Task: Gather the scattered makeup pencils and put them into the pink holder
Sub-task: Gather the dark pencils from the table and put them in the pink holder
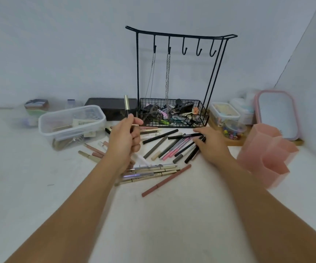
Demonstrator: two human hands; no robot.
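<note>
Left hand (126, 137) grips gold pencil (126, 107) upright; right hand (211, 144) touches scattered pencils (172, 147)

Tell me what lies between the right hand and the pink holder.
Head view: bare white table. The right hand rests on dark pencils; the pink holder stands apart to its right.
</note>
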